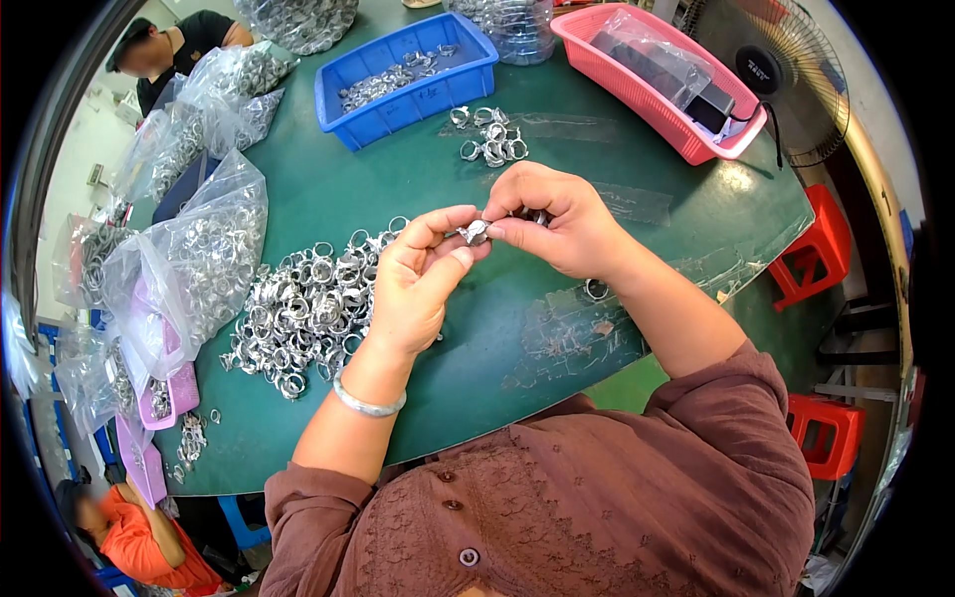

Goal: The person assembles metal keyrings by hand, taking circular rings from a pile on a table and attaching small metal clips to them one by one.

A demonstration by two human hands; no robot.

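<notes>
In the head view, your left hand [423, 267] has thumb and fingertips pinched on a small silvery metal piece [475, 233], and your right hand [563, 221] closes its thumb and forefinger on the same piece from the right. The piece is above the middle of the green worktop [468, 383], between the large pile of rings [306, 310] on the left and the small cluster of rings [494, 139] on the far side. The likeliest trouble is a slip: the piece is small and only fingertips hold it, so uneven pressure could flick it into the pile, where it would be hard to tell apart. Your left wrist is close beside that pile, and a sweep of it might scatter rings. A loose ring [596, 290] by your right forearm could be knocked toward the near edge. Your fingers cover much of the held piece, so its shape is unclear; darker metal bits [534, 215] show partly within your right hand, their number hidden.
</notes>
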